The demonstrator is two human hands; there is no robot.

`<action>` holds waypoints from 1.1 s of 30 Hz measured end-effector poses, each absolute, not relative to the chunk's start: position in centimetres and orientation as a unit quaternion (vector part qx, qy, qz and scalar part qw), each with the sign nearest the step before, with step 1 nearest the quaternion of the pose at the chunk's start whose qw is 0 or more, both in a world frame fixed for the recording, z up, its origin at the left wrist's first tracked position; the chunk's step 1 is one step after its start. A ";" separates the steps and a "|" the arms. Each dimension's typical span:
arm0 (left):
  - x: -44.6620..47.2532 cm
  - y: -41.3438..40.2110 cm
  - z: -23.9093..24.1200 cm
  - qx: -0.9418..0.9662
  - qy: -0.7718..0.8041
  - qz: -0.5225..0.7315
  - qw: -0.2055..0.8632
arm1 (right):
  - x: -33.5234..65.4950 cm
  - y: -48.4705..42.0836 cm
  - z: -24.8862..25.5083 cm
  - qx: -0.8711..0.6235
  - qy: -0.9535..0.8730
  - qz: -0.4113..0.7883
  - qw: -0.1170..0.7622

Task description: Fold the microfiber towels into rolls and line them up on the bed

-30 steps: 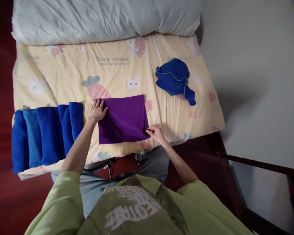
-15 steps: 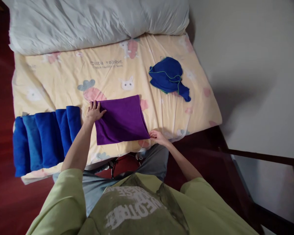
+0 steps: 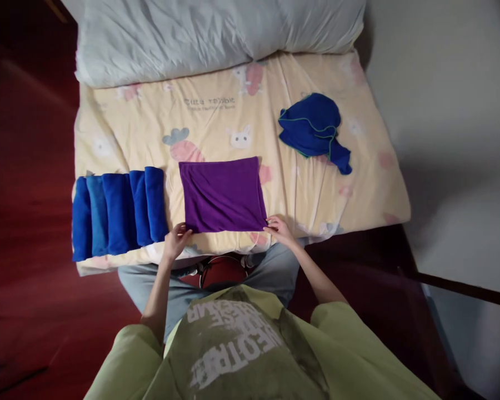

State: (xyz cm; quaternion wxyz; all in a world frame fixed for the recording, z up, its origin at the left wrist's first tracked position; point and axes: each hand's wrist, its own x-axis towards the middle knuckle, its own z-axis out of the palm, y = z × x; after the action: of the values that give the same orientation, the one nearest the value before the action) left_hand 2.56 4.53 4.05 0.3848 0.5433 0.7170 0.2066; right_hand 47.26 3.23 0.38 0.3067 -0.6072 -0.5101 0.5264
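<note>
A purple cloth [image 3: 223, 194], folded into a rectangle, lies on the bed in front of me with slight creases across it. My left hand [image 3: 177, 240] pinches its near left corner. At the near right corner, my right hand [image 3: 278, 229] grips the cloth's edge between thumb and fingers. Left of the purple cloth, several rolled or folded blue cloths [image 3: 119, 214] lie side by side in a row. A crumpled dark blue cloth [image 3: 312, 125] with green edging rests farther back on the right.
The bed [image 3: 216, 133] has a yellow sheet printed with rabbits and carrots. A bulky pale quilt [image 3: 216, 39] lies along its far side. A light wall [image 3: 454, 111] stands at the right, and a dark red floor [image 3: 29, 222] shows at the left.
My left hand has moved from the cloth's far left corner to its near left corner and closed there. My right hand stays at the near right corner. The view has shifted left.
</note>
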 end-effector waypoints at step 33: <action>5.8 2.8 4.8 0.676 0.701 0.183 0.137 | 44.4 4.5 2.3 -0.712 -0.613 0.267 0.216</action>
State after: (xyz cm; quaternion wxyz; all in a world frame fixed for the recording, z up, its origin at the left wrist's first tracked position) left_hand 5.75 2.81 4.75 0.1369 0.6760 0.7005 0.1833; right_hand 44.37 4.54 2.35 0.2162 -0.7116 -0.6128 0.2673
